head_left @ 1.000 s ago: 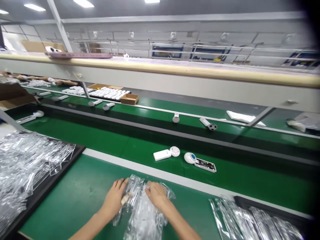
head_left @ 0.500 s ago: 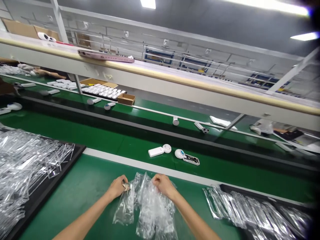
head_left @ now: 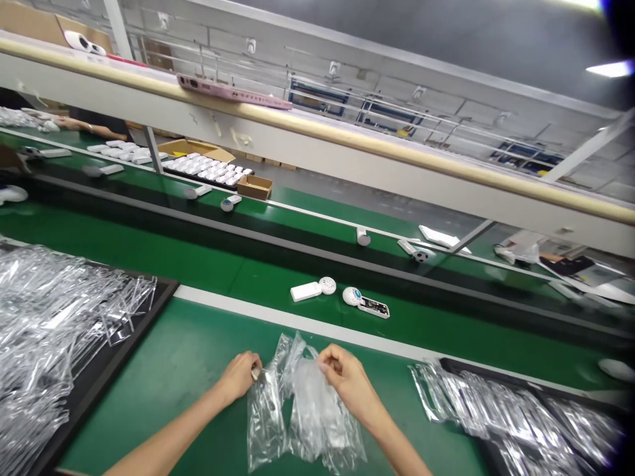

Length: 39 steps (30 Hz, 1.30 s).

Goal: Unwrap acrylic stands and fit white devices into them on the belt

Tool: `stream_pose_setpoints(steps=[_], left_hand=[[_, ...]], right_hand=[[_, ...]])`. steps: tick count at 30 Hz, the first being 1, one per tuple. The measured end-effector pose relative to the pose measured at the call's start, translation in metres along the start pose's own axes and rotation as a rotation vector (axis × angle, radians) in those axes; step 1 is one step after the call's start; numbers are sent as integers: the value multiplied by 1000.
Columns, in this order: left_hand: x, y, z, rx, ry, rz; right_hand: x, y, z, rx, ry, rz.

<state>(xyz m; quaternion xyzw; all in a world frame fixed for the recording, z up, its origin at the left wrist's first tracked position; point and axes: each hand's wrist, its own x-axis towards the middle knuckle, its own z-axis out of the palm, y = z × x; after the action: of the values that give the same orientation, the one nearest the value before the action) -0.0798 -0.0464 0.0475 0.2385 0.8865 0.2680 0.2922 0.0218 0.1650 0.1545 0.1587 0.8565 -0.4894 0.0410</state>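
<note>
A bunch of clear plastic bags (head_left: 302,410) lies on the green bench in front of me. My left hand (head_left: 239,375) pinches the top edge of the left bag. My right hand (head_left: 344,378) grips the top of the bags on the right. Both hands hold the bag mouths slightly raised off the surface, a short gap apart. Beyond them, on the green conveyor belt, lie a white handheld device (head_left: 312,289) and a second one with its circuit board exposed (head_left: 366,301).
A black tray piled with clear bags (head_left: 59,330) stands at the left. Another black tray of bagged items (head_left: 510,416) sits at the right. Across the conveyor are more white devices, a small cardboard box (head_left: 254,186), and a long overhead shelf (head_left: 347,152). Another person's arm (head_left: 79,125) shows far left.
My hands have lifted and pulled the bag tops apart, shifting slightly right. The view has tilted and the two devices on the belt sit a little further left.
</note>
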Motion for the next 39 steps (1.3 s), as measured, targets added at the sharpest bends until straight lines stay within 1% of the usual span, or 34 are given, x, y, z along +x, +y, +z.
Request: stream_pose_setpoints(steps=[3,5,8,10,13,15,18,21,23,25,27,29,32,34,35,36,37,39], left_hand=[[-7,4,-7,-15,0,8],[-19,12,-19,-32,25,19],[-42,27,-46,-67,66,81],[-56,36,-66,-69,104,140],[-68,45,-90,-79,154,209],[-72,47,-102,-106,175,231],[-74,45,-117,-121,209,220],[-78,44,-135,-157,302,255],[-85,44,-149,-214,361,273],[-93,46,-161,-295,351,263],[-100,51,-166,-366,260,271],[-103,57,-165,-379,156,285],[-102,66,-152,-343,35,335],[-105,65,-139,-355,26,366],[-109,61,-132,-395,43,348],[-116,54,-123,-474,63,300],[-125,43,-111,-593,81,220],[-151,14,-79,-934,128,2]], right_hand=[[-10,-15,0,8,3,-19],[-17,-24,-2,-7,8,-54],[-22,-35,-1,-35,-24,-110],[-21,-40,2,-30,-60,-152],[-14,-46,8,-19,-87,-214],[-9,-51,10,-8,-100,-222],[-3,-60,11,24,-95,-207],[6,-68,10,64,-27,-242],[13,-71,10,75,-13,-282],[20,-74,13,93,-32,-294],[27,-79,19,152,-58,-285],[31,-87,28,250,-118,-256],[33,-101,47,439,-266,-217],[30,-108,64,526,-312,-190],[27,-109,75,541,-332,-175],[23,-108,86,547,-361,-157],[18,-105,96,556,-400,-137],[10,-90,115,579,-481,-99]])
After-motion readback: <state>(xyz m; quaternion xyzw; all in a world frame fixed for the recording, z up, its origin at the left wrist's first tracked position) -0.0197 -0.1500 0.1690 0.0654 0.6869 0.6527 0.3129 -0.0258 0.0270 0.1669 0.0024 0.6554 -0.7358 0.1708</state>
